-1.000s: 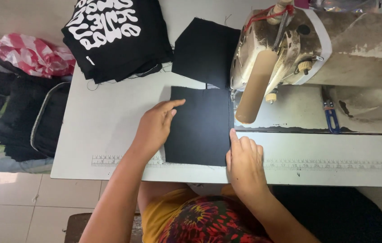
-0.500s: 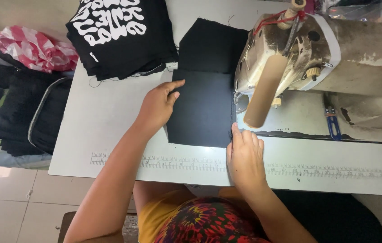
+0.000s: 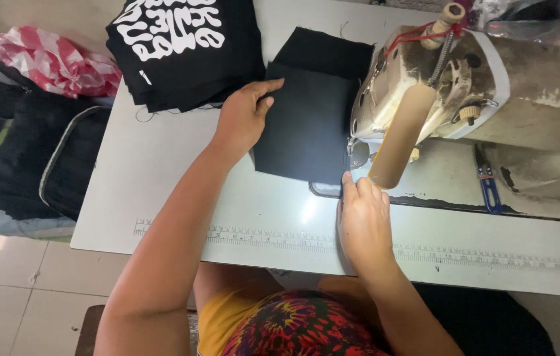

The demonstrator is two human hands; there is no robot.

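Observation:
A black fabric piece lies flat on the white sewing table, its right edge under the head of the worn white sewing machine. My left hand rests on the fabric's left edge, fingers spread over it. My right hand lies on the table at the fabric's near right corner, fingertips by the needle area. A second black piece lies beyond, partly under the first.
A stack of black printed garments sits at the table's far left. A red-and-white plastic bag and dark cloth lie off the left edge. Blue snips rest on the machine bed. A ruler strip runs along the table's front.
The black fabric has slid away from me, further under the machine head. Both hands moved forward with it.

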